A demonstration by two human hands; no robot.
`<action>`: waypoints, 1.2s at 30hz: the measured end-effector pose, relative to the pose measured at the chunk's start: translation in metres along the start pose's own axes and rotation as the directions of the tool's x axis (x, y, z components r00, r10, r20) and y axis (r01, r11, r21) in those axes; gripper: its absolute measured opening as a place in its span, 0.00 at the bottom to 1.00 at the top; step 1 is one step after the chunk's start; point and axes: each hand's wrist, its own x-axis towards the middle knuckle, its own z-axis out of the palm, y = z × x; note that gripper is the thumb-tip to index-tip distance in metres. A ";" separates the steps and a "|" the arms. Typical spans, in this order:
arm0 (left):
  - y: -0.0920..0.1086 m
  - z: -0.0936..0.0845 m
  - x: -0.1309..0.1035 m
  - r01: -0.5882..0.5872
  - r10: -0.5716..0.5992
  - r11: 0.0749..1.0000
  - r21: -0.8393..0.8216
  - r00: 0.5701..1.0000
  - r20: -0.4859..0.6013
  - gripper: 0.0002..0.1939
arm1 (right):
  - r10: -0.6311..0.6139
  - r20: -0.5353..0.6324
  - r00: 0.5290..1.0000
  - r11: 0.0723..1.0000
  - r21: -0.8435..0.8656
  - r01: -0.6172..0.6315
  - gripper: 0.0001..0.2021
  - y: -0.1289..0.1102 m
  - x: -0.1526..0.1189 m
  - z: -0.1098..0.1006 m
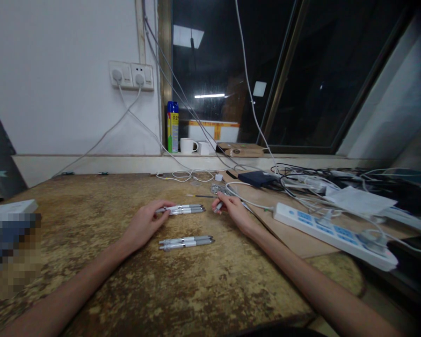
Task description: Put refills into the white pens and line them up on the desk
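Note:
My left hand point(149, 220) pinches the left ends of a small bundle of white-and-grey pens point(184, 209), its thumb in front and fingers behind. The pens lie side by side, their darker tips pointing right. Closer to me, a second group of similar pens point(185, 242) rests on the worn tabletop, touched by neither hand. My right hand point(233, 210) is closed on a small grey-white cylindrical piece point(217, 207), just right of the bundle's tips; the fingers hide part of it. Beyond both hands lies a thin dark stick point(203, 196) with a lighter left end.
A white power strip point(333, 236) sits on the right over a brown board point(301, 243). Cables and a dark box point(257, 178) crowd the back right. Near the right hand is a clear plastic packet point(221, 188). A spray can point(173, 126) and mug point(187, 145) stand on the sill.

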 end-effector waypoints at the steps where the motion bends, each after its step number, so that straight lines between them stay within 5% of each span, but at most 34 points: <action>1: 0.000 0.000 0.000 0.002 -0.002 1.000 0.001 1.000 0.001 0.15 | -0.002 0.007 1.000 1.000 0.008 0.002 0.30 0.000 0.000 0.000; 17: -0.005 0.000 0.001 -0.008 0.007 1.000 -0.028 1.000 -0.019 0.15 | -0.084 0.172 0.981 0.981 -0.159 0.112 0.22 -0.008 -0.004 0.001; 36: -0.003 0.003 0.002 0.004 -0.011 0.984 -0.177 0.999 -0.038 0.13 | -0.054 0.120 0.991 0.966 -0.247 0.082 0.15 -0.018 -0.008 0.006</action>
